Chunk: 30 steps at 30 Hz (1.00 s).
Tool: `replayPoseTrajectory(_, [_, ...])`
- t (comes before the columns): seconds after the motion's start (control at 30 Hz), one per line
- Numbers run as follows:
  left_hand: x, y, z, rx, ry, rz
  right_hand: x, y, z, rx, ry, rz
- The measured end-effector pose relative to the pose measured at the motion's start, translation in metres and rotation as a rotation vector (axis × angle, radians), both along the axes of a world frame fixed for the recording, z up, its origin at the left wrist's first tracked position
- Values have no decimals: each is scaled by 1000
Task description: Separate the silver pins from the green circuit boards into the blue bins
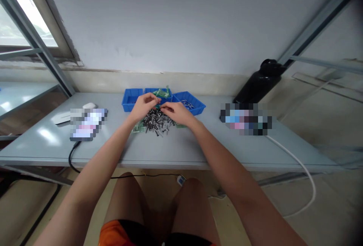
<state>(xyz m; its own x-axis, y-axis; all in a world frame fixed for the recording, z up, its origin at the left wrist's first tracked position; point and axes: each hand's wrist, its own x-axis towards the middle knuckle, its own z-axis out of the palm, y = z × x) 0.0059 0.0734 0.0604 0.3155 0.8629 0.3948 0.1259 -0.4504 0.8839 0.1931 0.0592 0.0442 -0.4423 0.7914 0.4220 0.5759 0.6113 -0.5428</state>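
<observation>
Over a heap of dark and silvery screws (156,121) on the table, my two hands meet at their fingertips. My left hand (146,105) is closed in a pinch at a small green plastic piece (157,106). From the other side my right hand (177,111) pinches at the same piece, fingers bent; its exact shape is too small to make out. Pale green plastic pieces (137,128) lie at the heap's left edge. Behind my hands stand a blue bin (131,104) on the left, a middle blue bin (147,91) with green plastic pieces, and a right blue bin (198,109) holding screws.
A phone (89,125) with a black cable and a white earbud case (89,106) lie at the left. To the right are a blurred-out device (245,119) with a white cable (297,159) and a black bottle (258,85) leaning by the frame. A wall rises behind the table.
</observation>
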Motion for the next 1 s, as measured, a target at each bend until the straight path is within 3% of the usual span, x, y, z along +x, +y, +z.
replayPoseTrajectory(0.2, [-1,1,-1,63,64,27,2,1,4,25,107,-88])
replayPoseTrajectory(0.37, [3,0,-6,239,258,44,0,1,3,-31,182,-47])
replayPoseTrajectory(0.6, [2,4,-11,300,343,51,-1,3,-2,-55,146,-25])
replayPoseTrajectory(1.0, [2,0,-7,385,325,68,-1,0,6,-362,404,115])
